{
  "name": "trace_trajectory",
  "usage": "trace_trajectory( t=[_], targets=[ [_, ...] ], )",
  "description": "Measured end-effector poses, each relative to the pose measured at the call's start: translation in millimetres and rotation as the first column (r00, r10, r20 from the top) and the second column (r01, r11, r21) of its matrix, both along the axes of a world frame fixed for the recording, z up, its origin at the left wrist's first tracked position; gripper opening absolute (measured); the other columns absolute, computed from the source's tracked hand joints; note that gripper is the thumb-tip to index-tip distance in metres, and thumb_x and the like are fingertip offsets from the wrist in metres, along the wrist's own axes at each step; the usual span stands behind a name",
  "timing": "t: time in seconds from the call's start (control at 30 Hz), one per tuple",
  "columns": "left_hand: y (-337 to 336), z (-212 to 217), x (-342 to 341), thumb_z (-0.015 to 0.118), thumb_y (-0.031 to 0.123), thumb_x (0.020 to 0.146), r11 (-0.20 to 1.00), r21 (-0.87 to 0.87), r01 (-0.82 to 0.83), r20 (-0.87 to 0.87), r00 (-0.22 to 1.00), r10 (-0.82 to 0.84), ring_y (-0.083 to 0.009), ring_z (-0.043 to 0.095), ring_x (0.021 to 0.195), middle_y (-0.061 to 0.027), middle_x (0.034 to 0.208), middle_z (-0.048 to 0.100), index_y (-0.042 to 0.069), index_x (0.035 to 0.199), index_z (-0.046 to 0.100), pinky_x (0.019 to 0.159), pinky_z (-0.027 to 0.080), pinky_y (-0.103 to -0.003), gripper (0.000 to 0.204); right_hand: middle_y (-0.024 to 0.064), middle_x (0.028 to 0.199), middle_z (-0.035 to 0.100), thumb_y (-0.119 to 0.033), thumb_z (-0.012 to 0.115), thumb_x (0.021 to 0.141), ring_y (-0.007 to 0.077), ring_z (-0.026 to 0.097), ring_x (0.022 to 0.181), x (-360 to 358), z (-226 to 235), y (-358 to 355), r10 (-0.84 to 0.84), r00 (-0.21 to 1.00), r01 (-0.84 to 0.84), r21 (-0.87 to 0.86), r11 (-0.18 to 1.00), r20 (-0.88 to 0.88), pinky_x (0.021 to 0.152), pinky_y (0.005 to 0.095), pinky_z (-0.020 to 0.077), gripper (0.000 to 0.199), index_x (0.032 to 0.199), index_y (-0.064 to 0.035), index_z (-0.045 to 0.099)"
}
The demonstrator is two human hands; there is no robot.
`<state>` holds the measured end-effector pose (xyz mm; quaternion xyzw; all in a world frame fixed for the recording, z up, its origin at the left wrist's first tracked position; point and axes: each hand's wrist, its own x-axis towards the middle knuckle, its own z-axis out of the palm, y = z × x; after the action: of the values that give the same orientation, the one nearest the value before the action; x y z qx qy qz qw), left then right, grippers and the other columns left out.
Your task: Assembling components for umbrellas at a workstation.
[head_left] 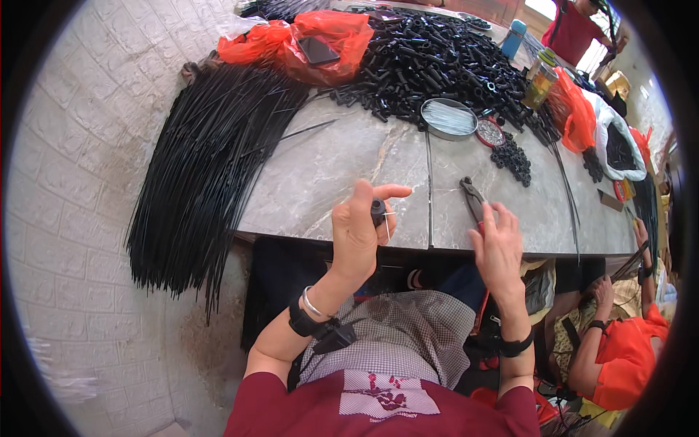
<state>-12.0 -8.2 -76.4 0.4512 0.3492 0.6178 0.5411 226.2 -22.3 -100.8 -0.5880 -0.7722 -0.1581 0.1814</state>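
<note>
My left hand (355,229) is closed round a small black plastic tube piece (378,211), its index finger stretched out to the right. Thin pale pins (389,215) stick out beside the piece. Over the table's near edge, my right hand (499,244) has its fingers spread at the red handles of a pair of end-cutting pincers (472,195). The pincers' dark jaws point away from me on the grey tabletop. My fingers partly hide the handles, and I see no firm grip on them.
A long bundle of black strips (207,167) hangs over the table's left edge. Behind lies a heap of black tube pieces (429,62), with a tin of pale pins (449,119), a small red-rimmed dish (490,132) and black rings (512,159) before it. At right a co-worker in orange (626,357) sits close.
</note>
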Motion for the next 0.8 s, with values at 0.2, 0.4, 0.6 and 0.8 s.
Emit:
trace_trajectory(
  t=[0.2,0.4,0.6,0.8],
  targets=[
    [-8,7,19,0.033,0.046,0.102,0.996,-0.057,-0.073,-0.03,0.997,0.072,-0.0054,0.037,0.045,0.002,0.052,0.043,-0.006,0.104,0.065,0.042,0.032,-0.022,0.062,0.014,0.104,0.061,-0.017,0.076,0.076,0.0237,0.065,0.08,-82,59,-24,0.318,0.61,-0.463,-0.001,0.886,-0.726,0.062,0.0312,0.055,0.057,0.124,0.0026,0.05],
    [-14,5,20,0.034,0.03,0.103,0.968,-0.08,-0.237,-0.213,0.953,0.216,-0.0014,0.042,0.055,0.0074,0.06,0.047,0.001,0.106,0.069,0.051,0.033,-0.021,0.045,0.0175,0.101,0.062,-0.011,0.071,0.076,0.0289,0.065,0.082,-96,57,-17,0.459,0.723,-0.436,0.174,0.883,-0.517,0.066,0.0344,0.055,0.042,0.112,0.0048,0.057],
    [-21,12,25,0.033,0.043,0.102,0.953,-0.094,-0.289,-0.187,0.945,0.268,-0.0024,0.042,0.059,0.0065,0.063,0.047,-0.005,0.106,0.066,0.055,0.034,-0.019,0.057,0.0148,0.095,0.062,-0.014,0.064,0.08,0.0261,0.064,0.081,-98,60,-28,0.435,0.813,-0.398,0.176,0.9,-0.387,0.065,0.0308,0.0534,0.037,0.111,0.006,0.058],
    [-26,6,18,0.031,0.049,0.101,0.934,-0.071,-0.349,-0.172,0.927,0.333,-0.0105,0.052,0.073,-0.0019,0.079,0.057,-0.004,0.101,0.064,0.069,0.044,-0.025,0.062,0.0095,0.08,0.059,-0.012,0.062,0.078,0.0233,0.064,0.071,-102,56,-24,0.517,0.661,-0.471,0.236,0.85,-0.544,0.055,0.032,0.0506,0.028,0.103,0.0023,0.06]
  ],
)
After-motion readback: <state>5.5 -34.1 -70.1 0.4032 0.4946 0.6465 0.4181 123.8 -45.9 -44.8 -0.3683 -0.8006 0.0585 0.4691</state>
